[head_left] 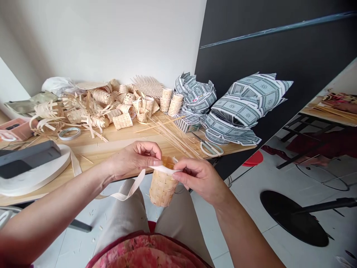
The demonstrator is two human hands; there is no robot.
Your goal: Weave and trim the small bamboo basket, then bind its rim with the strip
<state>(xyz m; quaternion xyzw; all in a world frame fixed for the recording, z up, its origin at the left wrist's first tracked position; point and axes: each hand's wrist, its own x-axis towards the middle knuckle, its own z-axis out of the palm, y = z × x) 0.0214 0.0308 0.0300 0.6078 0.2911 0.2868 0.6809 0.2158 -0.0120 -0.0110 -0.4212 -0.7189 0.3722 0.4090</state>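
Note:
A small woven straw basket (162, 188) hangs in front of my lap, held between both hands just off the table's front edge. My left hand (136, 158) pinches a white ribbon strip (131, 190) against the basket's rim; the strip trails down and left toward my knee. My right hand (199, 178) grips the rim from the right side, fingers curled, pressing the same strip on the top edge. The basket's opening faces up and slightly away.
The wooden table (111, 141) carries a heap of woven baskets (111, 108), loose straw strips (173, 136), scissors (209, 147), a tape roll (69, 133), a white ribbon spool (36, 171) under a dark box (26, 156), and patterned folded paper boxes (237, 111). Another person's arm (312, 160) shows at right.

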